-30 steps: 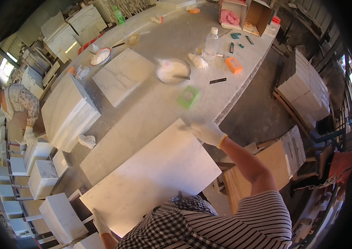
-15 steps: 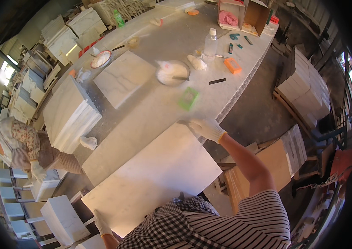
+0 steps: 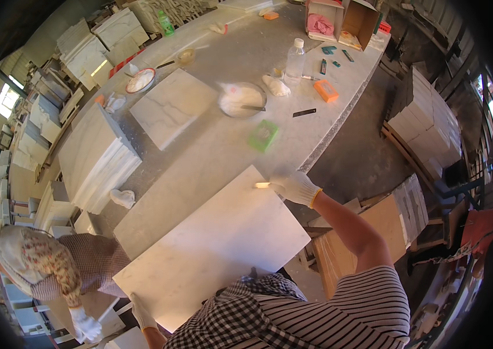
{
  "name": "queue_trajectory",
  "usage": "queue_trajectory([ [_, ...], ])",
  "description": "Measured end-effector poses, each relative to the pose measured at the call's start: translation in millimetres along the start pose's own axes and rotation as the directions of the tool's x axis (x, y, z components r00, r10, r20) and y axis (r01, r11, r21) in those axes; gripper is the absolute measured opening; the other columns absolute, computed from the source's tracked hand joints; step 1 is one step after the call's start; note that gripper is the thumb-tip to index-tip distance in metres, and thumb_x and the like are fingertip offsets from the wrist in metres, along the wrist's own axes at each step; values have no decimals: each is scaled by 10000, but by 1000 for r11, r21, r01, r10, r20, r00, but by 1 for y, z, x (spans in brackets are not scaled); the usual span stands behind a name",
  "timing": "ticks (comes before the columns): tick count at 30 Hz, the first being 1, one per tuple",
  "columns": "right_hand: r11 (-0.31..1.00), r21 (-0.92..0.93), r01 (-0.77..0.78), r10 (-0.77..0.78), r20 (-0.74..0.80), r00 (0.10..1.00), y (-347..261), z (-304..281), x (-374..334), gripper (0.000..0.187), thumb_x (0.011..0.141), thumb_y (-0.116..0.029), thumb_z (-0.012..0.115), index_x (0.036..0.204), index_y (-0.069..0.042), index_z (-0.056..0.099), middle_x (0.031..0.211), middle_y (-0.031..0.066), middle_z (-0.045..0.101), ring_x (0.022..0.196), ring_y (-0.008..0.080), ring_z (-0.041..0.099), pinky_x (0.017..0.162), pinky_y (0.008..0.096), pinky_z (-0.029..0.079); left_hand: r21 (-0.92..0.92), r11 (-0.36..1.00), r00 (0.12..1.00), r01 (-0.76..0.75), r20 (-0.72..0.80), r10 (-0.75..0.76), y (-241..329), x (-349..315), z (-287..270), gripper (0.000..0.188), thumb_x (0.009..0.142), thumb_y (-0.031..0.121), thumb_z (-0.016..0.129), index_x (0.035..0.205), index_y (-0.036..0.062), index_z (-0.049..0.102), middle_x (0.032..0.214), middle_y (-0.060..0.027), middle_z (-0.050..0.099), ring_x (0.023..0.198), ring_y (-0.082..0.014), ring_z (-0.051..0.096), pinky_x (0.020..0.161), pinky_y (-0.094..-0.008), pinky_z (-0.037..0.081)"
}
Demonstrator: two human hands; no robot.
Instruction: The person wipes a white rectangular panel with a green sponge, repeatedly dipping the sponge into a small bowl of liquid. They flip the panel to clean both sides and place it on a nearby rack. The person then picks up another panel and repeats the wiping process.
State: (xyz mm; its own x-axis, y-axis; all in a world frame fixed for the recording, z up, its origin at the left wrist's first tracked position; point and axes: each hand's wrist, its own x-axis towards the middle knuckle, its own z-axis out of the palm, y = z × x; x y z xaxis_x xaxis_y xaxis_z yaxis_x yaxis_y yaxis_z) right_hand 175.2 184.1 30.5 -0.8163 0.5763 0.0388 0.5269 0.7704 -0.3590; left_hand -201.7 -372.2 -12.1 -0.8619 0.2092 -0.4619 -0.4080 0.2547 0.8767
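Note:
A pale marble slab (image 3: pixel 214 241) lies in front of my body, its far part over the table. At the slab's near left corner, my gloved left hand (image 3: pixel 141 312) grips the edge; its fingers beneath are hidden. My gloved right hand (image 3: pixel 294 187) is closed at the slab's far right edge. From its fingertips a short flat scraper blade (image 3: pixel 262 185) sticks out over the slab, shining in the light. The handle is hidden in the glove. Beyond the slab sits a green box-shaped block (image 3: pixel 263 135), somewhat blurred.
On the table (image 3: pixel 194 168) stand a bowl of white paste (image 3: pixel 237 104), a clear bottle (image 3: pixel 295 61), an orange block (image 3: pixel 326 91) and a dark blade (image 3: pixel 304 113). Another slab (image 3: pixel 173 107) and a slab stack (image 3: pixel 98 160) lie left. A co-worker (image 3: pixel 54 262) bends at the left.
My right hand has shifted slightly down along the slab's edge, and its blade has turned from dark to bright. The co-worker has moved nearer. My left hand stays put.

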Motion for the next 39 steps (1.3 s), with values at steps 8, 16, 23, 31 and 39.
queue_trajectory([
  [8,888,438,-143,271,-245,931,7,26,-6,245,973,-262,613,1133,-105,713,970,144,718,850,376,682,744,456,546,36,999,998,-33,-43,34,-10,8,-9,740,1043,563,507,1482,-31,464,1418,-138,586,1242,-283,605,1040,-384,510],
  [16,951,258,-172,245,-284,927,3,43,11,308,980,-272,601,1259,-176,690,1084,149,727,929,372,699,791,464,556,17,1000,1000,23,5,-23,2,-1,-1,738,1052,565,483,1504,-17,445,1462,-129,552,1293,-279,568,1073,-385,484],
  [23,985,97,-142,164,-291,942,-13,32,21,475,917,-232,675,1384,-298,625,747,79,662,650,310,649,601,425,536,65,998,995,-20,-94,26,15,-19,19,700,1053,520,523,1424,-73,522,1356,-114,622,1175,-230,628,993,-341,515],
  [31,993,117,31,14,-368,930,-17,24,25,518,889,-211,681,1401,-274,626,1087,49,750,789,265,718,715,430,582,32,998,995,-58,-77,60,2,-6,6,693,1048,517,539,1429,-61,527,1333,-90,627,1175,-200,611,998,-320,496],
  [39,974,226,22,64,-366,928,-28,22,21,377,920,-234,687,1296,-245,700,1061,74,745,840,268,723,737,413,575,22,999,998,-50,-28,50,-5,1,-3,708,1039,528,552,1441,-54,525,1272,-71,646,1115,-170,615,951,-289,500],
])
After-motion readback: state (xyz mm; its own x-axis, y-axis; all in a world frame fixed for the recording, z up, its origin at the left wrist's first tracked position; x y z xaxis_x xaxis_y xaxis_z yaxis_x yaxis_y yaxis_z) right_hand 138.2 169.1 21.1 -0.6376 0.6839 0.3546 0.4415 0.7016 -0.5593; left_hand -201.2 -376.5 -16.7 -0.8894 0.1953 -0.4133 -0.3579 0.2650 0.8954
